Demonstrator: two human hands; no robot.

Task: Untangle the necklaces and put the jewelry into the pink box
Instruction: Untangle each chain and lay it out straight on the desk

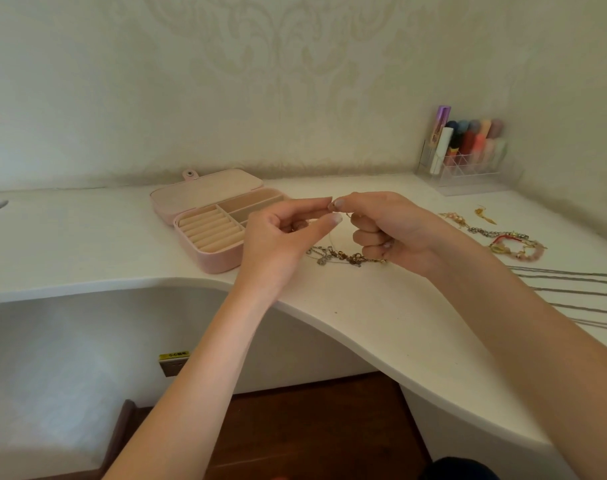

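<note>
The fingers (324, 202) of the left hand (281, 237) and those of the right hand (385, 226) meet tip to tip above the table (381, 306), each pinching a thin necklace chain (333, 233). The left thumb and forefinger are extended in a narrow pinch; the right forefinger and thumb pinch likewise, with the remaining right fingers curled into the palm. The exact point of grip is too small to resolve; it may be a clasp or a knot.

From the pinch the fine chain hangs in a loop down to a tangled cluster of chains (347, 258) lying on the table just below the right hand.

Step in hand, as judged: untangling, with one strand being worked free of the cluster. The next move calls for a light, slow pull along the strand, not across it, so that the knot loosens instead of tightening.

The pink box (205, 251) stands open on the table, just left of the left hand, lid folded back. Its ring-roll section (210, 233) and its rear compartments (246, 206) appear to hold no jewelry.

More jewelry (503, 240) lies to the right, well apart from the box: bracelets, a pale bead piece and a small gold item. A clear organizer (468, 178) holding cosmetics stands in the far right corner.
</note>
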